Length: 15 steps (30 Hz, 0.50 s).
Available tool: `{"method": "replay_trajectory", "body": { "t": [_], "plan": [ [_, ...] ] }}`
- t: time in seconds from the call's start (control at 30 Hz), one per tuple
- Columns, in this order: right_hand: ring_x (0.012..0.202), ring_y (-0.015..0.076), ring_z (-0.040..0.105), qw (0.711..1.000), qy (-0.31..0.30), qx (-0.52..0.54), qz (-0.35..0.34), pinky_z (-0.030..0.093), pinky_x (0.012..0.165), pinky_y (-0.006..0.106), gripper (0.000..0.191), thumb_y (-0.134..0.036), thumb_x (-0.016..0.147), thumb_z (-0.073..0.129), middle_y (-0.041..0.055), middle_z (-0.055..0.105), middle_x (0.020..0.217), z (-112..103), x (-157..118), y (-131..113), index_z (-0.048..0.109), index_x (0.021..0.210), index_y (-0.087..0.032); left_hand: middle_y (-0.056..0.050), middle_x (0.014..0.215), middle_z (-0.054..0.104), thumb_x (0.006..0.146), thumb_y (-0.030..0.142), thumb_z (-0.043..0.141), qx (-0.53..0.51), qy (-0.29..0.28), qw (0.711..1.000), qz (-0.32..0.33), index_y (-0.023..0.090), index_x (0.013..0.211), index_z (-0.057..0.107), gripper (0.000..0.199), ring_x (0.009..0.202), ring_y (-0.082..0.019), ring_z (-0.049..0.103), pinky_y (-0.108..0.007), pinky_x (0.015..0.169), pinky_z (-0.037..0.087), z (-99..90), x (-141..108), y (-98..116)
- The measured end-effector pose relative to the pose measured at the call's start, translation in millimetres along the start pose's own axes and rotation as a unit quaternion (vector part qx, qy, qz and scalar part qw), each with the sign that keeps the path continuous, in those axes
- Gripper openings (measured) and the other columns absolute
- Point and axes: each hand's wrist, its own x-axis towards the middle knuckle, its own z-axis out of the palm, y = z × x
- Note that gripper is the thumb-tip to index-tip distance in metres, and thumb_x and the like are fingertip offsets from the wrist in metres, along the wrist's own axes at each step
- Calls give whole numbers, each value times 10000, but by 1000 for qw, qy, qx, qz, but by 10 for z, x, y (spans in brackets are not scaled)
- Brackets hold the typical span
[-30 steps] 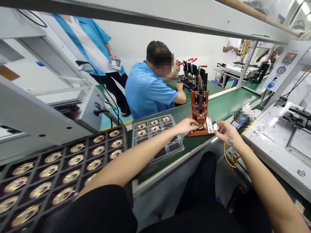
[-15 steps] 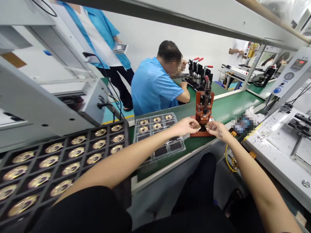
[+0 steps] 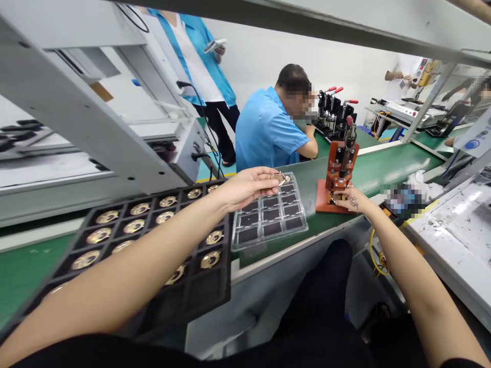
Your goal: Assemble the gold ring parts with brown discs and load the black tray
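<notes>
My left hand (image 3: 247, 188) pinches a round gold metal part (image 3: 280, 179) between thumb and fingers. It hangs over the far side of a clear plastic tray (image 3: 261, 217) with dark square pockets. My right hand (image 3: 352, 198) is at the foot of an orange toggle-clamp fixture (image 3: 341, 162), its fingers closed on a small gold part (image 3: 339, 196) that they partly hide. To the left, a black compartment tray (image 3: 203, 299) holds several round gold parts, partly covered by my left forearm.
A co-worker in a blue shirt (image 3: 268, 128) sits across the green bench (image 3: 399, 161), beside black clamps (image 3: 333, 115). Another person (image 3: 199, 61) stands behind. A phone-like device (image 3: 404, 199) lies right of the fixture. A metal beam (image 3: 307, 33) crosses overhead.
My left hand has moved left from the fixture to above the clear tray, carrying a gold part. My right hand stays at the fixture. The view has shifted left.
</notes>
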Motion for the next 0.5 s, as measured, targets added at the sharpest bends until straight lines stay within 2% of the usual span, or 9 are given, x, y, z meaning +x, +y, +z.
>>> {"method": "replay_trajectory", "body": {
  "t": [0.13, 0.23, 0.3, 0.37, 0.4, 0.43, 0.47, 0.5],
  "plan": [
    [899, 257, 750, 999, 25, -14, -13, 589, 844, 349, 333, -318, 752, 914, 61, 812, 916, -94, -102, -105, 866, 1059, -197, -53, 899, 790, 737, 254, 987, -5, 20, 1000, 1, 155, 1082, 749, 431, 761, -148, 728, -275, 721, 623, -95, -55, -13],
    [810, 256, 737, 997, 67, -29, -3, 600, 796, 363, 301, -484, 817, 879, 69, 788, 818, -384, -186, -170, 839, 880, -192, -54, 900, 802, 798, 302, 969, 40, 57, 997, 32, 168, 1083, 766, 375, 770, -168, 724, -315, 736, 605, -299, -202, 14],
    [813, 276, 741, 990, 132, -39, 12, 601, 815, 400, 547, -662, 992, 640, 101, 768, 773, -674, -153, -261, 797, 804, -172, -41, 865, 802, 835, 325, 956, 103, 98, 988, 67, 167, 1110, 769, 369, 757, -171, 716, -331, 743, 589, -469, -349, 54],
    [1023, 303, 765, 972, 228, -48, 13, 576, 977, 456, 796, -728, 1105, 294, 157, 805, 949, -975, 6, -450, 808, 939, -145, -26, 825, 794, 848, 329, 958, 162, 139, 973, 86, 156, 1157, 751, 410, 750, -172, 720, -340, 757, 585, -607, -505, 107],
    [1131, 307, 764, 957, 284, -56, 2, 549, 1051, 476, 865, -759, 1101, 235, 171, 819, 1044, -1111, 130, -589, 822, 1024, -128, -23, 830, 796, 849, 325, 960, 181, 156, 967, 90, 153, 1171, 741, 426, 764, -176, 732, -345, 772, 590, -653, -580, 135],
    [1260, 316, 734, 955, 292, -58, -15, 506, 1120, 493, 920, -797, 1080, 226, 186, 819, 1170, -1232, 274, -753, 817, 1155, -96, -25, 849, 802, 850, 320, 959, 194, 170, 962, 94, 151, 1169, 738, 424, 787, -181, 745, -354, 795, 600, -680, -649, 160],
    [1346, 323, 697, 960, 275, -49, -28, 482, 1140, 484, 991, -836, 1045, 213, 197, 806, 1256, -1334, 423, -934, 795, 1239, -58, -31, 875, 810, 849, 313, 958, 202, 179, 958, 96, 151, 1147, 742, 403, 810, -187, 758, -364, 818, 611, -692, -714, 181],
    [1351, 325, 698, 965, 256, -38, -36, 495, 1096, 453, 1087, -866, 1004, 154, 202, 802, 1270, -1417, 562, -1119, 770, 1282, -14, -39, 899, 815, 841, 304, 959, 210, 187, 955, 98, 152, 1108, 751, 371, 829, -192, 766, -374, 840, 623, -693, -775, 196]
  ]
}}
